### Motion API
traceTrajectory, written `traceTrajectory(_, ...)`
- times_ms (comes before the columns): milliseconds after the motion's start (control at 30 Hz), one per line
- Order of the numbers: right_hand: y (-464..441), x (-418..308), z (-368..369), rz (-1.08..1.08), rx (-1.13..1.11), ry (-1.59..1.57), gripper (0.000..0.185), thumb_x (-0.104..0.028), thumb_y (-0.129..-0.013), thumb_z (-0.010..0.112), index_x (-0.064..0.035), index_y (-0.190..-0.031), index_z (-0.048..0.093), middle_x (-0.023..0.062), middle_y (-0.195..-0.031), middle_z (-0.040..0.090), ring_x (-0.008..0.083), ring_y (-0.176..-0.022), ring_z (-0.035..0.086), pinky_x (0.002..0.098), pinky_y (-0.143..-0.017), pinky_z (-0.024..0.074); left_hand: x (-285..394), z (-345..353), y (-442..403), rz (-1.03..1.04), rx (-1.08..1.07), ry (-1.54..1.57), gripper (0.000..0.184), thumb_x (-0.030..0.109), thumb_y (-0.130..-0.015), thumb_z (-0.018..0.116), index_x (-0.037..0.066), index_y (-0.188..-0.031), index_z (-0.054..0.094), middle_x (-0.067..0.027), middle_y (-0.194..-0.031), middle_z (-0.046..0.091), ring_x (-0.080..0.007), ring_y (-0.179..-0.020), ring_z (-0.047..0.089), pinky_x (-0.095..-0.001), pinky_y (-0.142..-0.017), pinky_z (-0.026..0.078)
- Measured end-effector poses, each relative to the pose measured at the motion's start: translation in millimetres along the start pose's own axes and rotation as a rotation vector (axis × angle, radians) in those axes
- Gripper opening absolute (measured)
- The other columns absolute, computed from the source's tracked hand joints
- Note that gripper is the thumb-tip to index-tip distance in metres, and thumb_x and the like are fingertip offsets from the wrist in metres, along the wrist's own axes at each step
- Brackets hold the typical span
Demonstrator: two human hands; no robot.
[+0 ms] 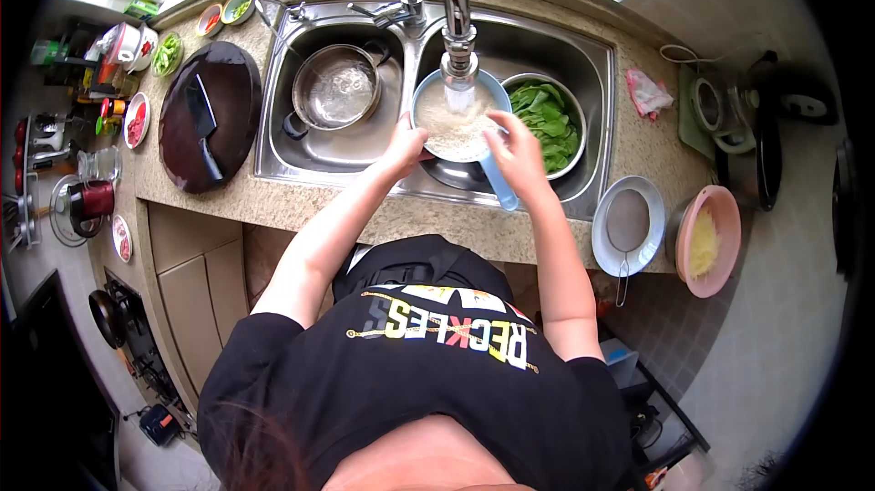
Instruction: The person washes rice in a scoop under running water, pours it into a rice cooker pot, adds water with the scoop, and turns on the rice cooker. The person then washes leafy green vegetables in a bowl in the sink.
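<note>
A light blue bowl with a long handle (499, 183) is held over the right sink basin, under the chrome faucet (458, 51). Water runs from the spout into it, onto pale grains (453, 133) that look like rice in cloudy water. My left hand (404, 146) grips the bowl's left side, thumb at the rim and the other fingers mostly hidden below. At the right rim is my right hand (518, 154), fingers bent and apart, the tips over the grains' edge. Behind it, a metal bowl of green leaves (550, 122) sits in the same basin.
A steel pot (337, 87) with water stands in the left basin. Further left, a cleaver (202, 117) lies on a round dark cutting board (230, 81), with small food bowls around. On the right are a strainer (628, 220) on a pale basin and a pink colander (725, 258).
</note>
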State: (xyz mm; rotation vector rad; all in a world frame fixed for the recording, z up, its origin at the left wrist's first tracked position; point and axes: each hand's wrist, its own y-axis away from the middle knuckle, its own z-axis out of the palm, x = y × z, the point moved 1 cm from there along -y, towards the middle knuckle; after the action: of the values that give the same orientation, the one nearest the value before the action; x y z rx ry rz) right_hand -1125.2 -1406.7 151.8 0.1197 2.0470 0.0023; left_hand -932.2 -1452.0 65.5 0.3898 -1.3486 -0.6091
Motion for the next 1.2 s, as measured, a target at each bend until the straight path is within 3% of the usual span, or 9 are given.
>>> traceTrajectory(200, -59.2, 49.3, 69.5, 0.209, 0.017, 0.386, 0.066, -0.023, -0.074, 0.066, -0.0094, -0.133, 0.038, 0.0255, -0.127, 0.039, 0.0428, -0.116, 0.041, 0.0446, -0.1, 0.0341, 6.0, 9.7, 2.4, -0.026, -0.008, -0.04, 0.052, -0.006, -0.073, 0.042, 0.004, -0.123, 0.039, -0.0122, -0.106, 0.055, -0.023, -0.088, 0.062, -0.0363, -0.064, 0.059)
traceTrajectory(300, -70.9, 40.4, 77.9, 0.238, -0.105, 0.436, 0.066, -0.02, -0.07, 0.067, -0.0078, -0.129, 0.039, 0.0206, -0.126, 0.041, 0.0437, -0.118, 0.037, 0.0504, -0.099, 0.0341, 4.0, 11.5, 4.8, -0.023, 0.013, -0.095, 0.041, -0.002, -0.074, 0.044, 0.003, -0.115, 0.043, -0.0124, -0.102, 0.054, -0.0234, -0.083, 0.06, -0.0358, -0.061, 0.057)
traceTrajectory(433, -72.0, 53.8, 89.8, 0.024, -0.383, 0.604, 0.053, -0.019, -0.069, 0.062, -0.0254, -0.121, 0.052, 0.0168, -0.12, 0.05, 0.0433, -0.109, 0.044, 0.0453, -0.099, 0.0353, -0.1, 6.3, 0.2, -0.029, 0.023, -0.101, 0.045, -0.004, -0.073, 0.043, 0.003, -0.117, 0.041, -0.0123, -0.101, 0.054, -0.0231, -0.083, 0.061, -0.0366, -0.061, 0.058)
traceTrajectory(633, -52.9, 43.0, 51.0, -0.044, -0.56, 0.673, 0.043, -0.005, -0.076, 0.052, -0.0125, -0.118, 0.057, 0.0199, -0.116, 0.052, 0.0346, -0.107, 0.051, 0.0415, -0.093, 0.0413, -1.5, 2.1, -0.9, -0.069, 0.014, 0.023, 0.046, -0.004, -0.072, 0.042, 0.002, -0.118, 0.039, -0.0134, -0.103, 0.054, -0.0264, -0.09, 0.06, -0.0409, -0.062, 0.057)
traceTrajectory(767, -70.7, 68.1, 54.7, 0.087, -0.076, 0.329, 0.055, -0.006, -0.074, 0.059, -0.0064, -0.127, 0.042, 0.022, -0.12, 0.047, 0.0405, -0.11, 0.049, 0.0455, -0.098, 0.0372, 1.9, 9.8, -0.2, -0.059, 0.02, -0.013, 0.045, -0.004, -0.073, 0.042, 0.002, -0.117, 0.04, -0.0135, -0.104, 0.054, -0.0262, -0.091, 0.059, -0.0404, -0.062, 0.057)
traceTrajectory(900, -81.7, 67.2, 75.8, 0.062, -0.136, 0.365, 0.06, -0.009, -0.072, 0.061, -0.0089, -0.129, 0.04, 0.0152, -0.123, 0.048, 0.0359, -0.12, 0.039, 0.0478, -0.097, 0.0358, 6.9, 17.1, -1.0, -0.051, 0.007, -0.08, 0.042, -0.004, -0.073, 0.043, 0.002, -0.115, 0.042, -0.0141, -0.104, 0.054, -0.026, -0.089, 0.06, -0.0399, -0.063, 0.058)
traceTrajectory(1000, -73.4, 56.5, 84.4, -0.033, -0.276, 0.504, 0.05, -0.013, -0.078, 0.056, -0.0308, -0.125, 0.051, 0.013, -0.121, 0.052, 0.0323, -0.119, 0.041, 0.0473, -0.099, 0.0323, 10.9, 14.0, -2.9, -0.049, -0.007, -0.026, 0.041, -0.004, -0.073, 0.043, 0.002, -0.114, 0.042, -0.0146, -0.102, 0.054, -0.0265, -0.087, 0.061, -0.0414, -0.064, 0.058)
traceTrajectory(1100, -60.3, 33.3, 68.7, -0.047, -0.628, 0.74, 0.039, -0.014, -0.08, 0.054, -0.028, -0.116, 0.06, 0.0099, -0.121, 0.053, 0.0315, -0.12, 0.04, 0.0492, -0.098, 0.0318, 7.9, 8.0, -4.4, -0.12, -0.006, 0.039, 0.052, -0.005, -0.073, 0.043, 0.003, -0.123, 0.04, -0.0136, -0.104, 0.058, -0.0251, -0.087, 0.063, -0.0384, -0.062, 0.059)
traceTrajectory(1200, -62.8, 49.4, 49.8, -0.081, -0.474, 0.639, 0.03, -0.006, -0.078, 0.053, -0.0151, -0.104, 0.064, 0.0184, -0.114, 0.054, 0.0339, -0.112, 0.048, 0.0445, -0.093, 0.0393, 4.0, 7.0, -0.2, -0.09, 0.019, 0.039, 0.053, -0.006, -0.072, 0.042, 0.003, -0.124, 0.039, -0.014, -0.106, 0.057, -0.0254, -0.089, 0.063, -0.0381, -0.062, 0.059)
